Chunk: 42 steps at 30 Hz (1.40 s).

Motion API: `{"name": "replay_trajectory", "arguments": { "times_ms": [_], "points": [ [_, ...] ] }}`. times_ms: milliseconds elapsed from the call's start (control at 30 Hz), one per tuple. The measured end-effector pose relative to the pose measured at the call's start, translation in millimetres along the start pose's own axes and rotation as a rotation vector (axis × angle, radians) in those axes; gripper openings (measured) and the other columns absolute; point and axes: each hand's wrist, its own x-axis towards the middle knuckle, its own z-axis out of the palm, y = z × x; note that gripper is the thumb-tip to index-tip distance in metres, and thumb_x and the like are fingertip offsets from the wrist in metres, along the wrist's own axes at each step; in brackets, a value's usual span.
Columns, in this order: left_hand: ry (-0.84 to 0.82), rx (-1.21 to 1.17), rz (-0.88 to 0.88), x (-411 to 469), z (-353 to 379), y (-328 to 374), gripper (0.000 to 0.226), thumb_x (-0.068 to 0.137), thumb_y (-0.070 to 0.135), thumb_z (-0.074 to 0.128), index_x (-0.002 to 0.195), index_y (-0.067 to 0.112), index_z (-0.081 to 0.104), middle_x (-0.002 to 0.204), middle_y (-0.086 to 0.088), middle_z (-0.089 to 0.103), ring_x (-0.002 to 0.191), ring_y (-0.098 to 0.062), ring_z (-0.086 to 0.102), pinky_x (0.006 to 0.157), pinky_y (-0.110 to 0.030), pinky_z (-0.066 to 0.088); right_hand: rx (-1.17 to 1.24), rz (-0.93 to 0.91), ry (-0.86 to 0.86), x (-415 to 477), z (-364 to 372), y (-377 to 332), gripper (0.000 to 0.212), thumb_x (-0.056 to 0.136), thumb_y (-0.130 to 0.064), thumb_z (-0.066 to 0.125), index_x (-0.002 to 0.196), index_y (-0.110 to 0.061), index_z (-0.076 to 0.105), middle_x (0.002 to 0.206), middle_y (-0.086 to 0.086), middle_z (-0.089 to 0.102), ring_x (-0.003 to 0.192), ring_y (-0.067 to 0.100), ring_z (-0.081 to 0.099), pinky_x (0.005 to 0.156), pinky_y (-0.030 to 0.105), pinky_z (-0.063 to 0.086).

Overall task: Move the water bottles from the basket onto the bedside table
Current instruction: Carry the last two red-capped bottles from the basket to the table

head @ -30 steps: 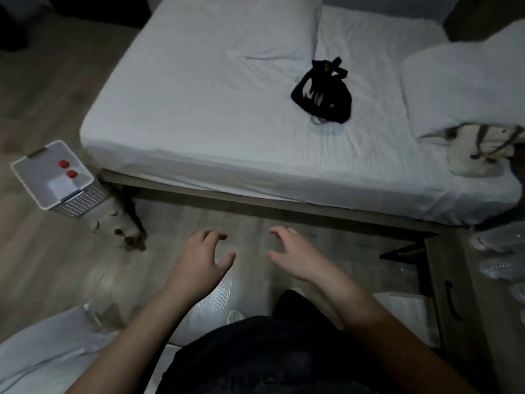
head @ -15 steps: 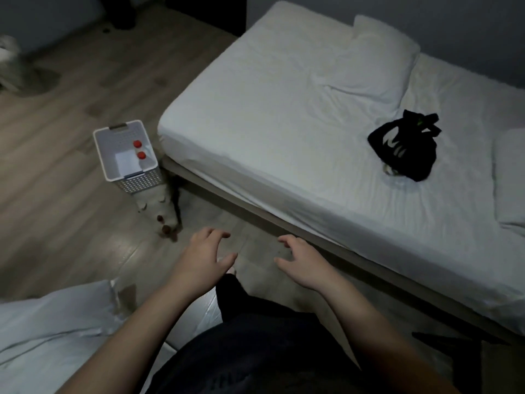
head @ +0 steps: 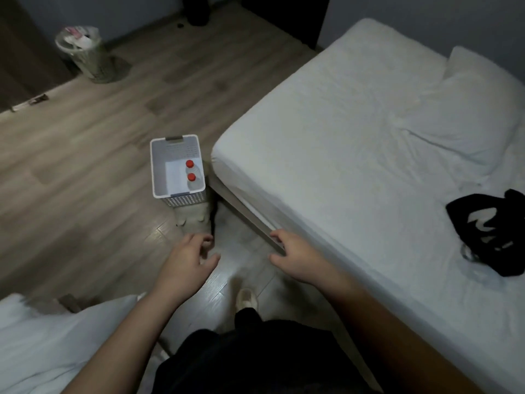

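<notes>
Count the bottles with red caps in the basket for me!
2. The far bottle and the near bottle stand one behind the other along the right wall of the basket. Its near wall could hide more.

Both bare forearms extend forward with the palms down, on the near side of the basket [head: 186, 199]. The left hand [head: 187, 264] hovers directly nearer than the basket, fingers loosely curled, thumb spread, holding nothing. The right hand [head: 297, 258] hovers to the near right of the basket, fingers relaxed and slightly bent, holding nothing. The hands are apart.
</notes>
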Motion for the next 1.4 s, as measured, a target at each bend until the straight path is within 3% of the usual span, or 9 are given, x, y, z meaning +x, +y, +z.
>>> {"name": "replay_trajectory", "arguments": {
  "times_ms": [367,467,633,867,1000,1167,1267,1400],
  "points": [
    [0.063,-0.025,-0.144,91,-61,-75,0.035,0.081,0.016,0.068,0.115,0.006,0.061,0.119,-0.014,0.060,0.116,-0.030,0.053,0.100,-0.035,0.038,-0.005,-0.067,-0.036,101,-14,-70,0.056,0.086,-0.034,0.058,0.138,-0.020,0.042,0.139,0.004,0.048,0.125,0.020,0.047,0.098,0.027,0.036],
    [0.032,0.005,-0.113,131,-81,-101,0.034,0.082,0.019,0.068,0.113,0.006,0.061,0.118,-0.014,0.061,0.114,-0.029,0.055,0.099,-0.036,0.039,0.029,-0.058,-0.022,133,-12,-92,0.054,0.085,-0.034,0.060,0.135,-0.018,0.045,0.136,0.005,0.051,0.124,0.022,0.049,0.103,0.035,0.041],
    [-0.145,0.094,-0.014,215,-121,-134,0.038,0.082,0.027,0.067,0.114,0.008,0.061,0.116,-0.013,0.061,0.110,-0.028,0.055,0.094,-0.033,0.040,0.013,0.061,0.012,197,-15,-137,0.055,0.088,-0.036,0.056,0.138,-0.020,0.040,0.136,0.008,0.050,0.120,0.024,0.051,0.098,0.034,0.042],
    [-0.432,0.262,0.096,339,-170,-190,0.044,0.087,0.031,0.060,0.127,0.013,0.052,0.129,-0.008,0.055,0.118,-0.021,0.052,0.097,-0.031,0.040,0.244,0.304,0.041,291,22,-206,0.052,0.088,-0.033,0.055,0.136,-0.018,0.041,0.128,0.008,0.056,0.114,0.024,0.056,0.093,0.034,0.045],
    [-0.507,0.346,0.117,420,-155,-230,0.047,0.087,0.033,0.060,0.129,0.014,0.049,0.130,-0.008,0.055,0.117,-0.023,0.053,0.096,-0.035,0.044,0.355,0.424,0.088,362,55,-211,0.051,0.088,-0.034,0.055,0.134,-0.020,0.038,0.123,0.005,0.057,0.108,0.025,0.058,0.087,0.036,0.047],
    [-0.579,0.299,0.095,483,-98,-260,0.054,0.087,0.030,0.061,0.134,0.013,0.042,0.134,-0.012,0.049,0.120,-0.025,0.050,0.100,-0.041,0.044,0.438,0.482,0.091,433,108,-195,0.046,0.090,-0.034,0.053,0.131,-0.024,0.035,0.115,0.004,0.057,0.084,0.017,0.051,0.075,0.032,0.043],
    [-0.599,0.309,0.152,508,-62,-266,0.061,0.086,0.031,0.062,0.139,0.016,0.034,0.137,-0.011,0.044,0.123,-0.026,0.047,0.102,-0.041,0.042,0.450,0.521,0.111,468,131,-181,0.047,0.091,-0.041,0.051,0.132,-0.026,0.033,0.118,0.003,0.055,0.093,0.019,0.056,0.079,0.032,0.046],
    [-0.577,0.383,0.298,541,-19,-278,0.062,0.086,0.032,0.061,0.140,0.024,0.031,0.133,-0.008,0.043,0.114,-0.025,0.051,0.091,-0.038,0.047,0.482,0.572,0.147,514,154,-164,0.047,0.092,-0.048,0.048,0.132,-0.028,0.036,0.122,0.002,0.056,0.101,0.018,0.059,0.086,0.035,0.050]
  ]
}}
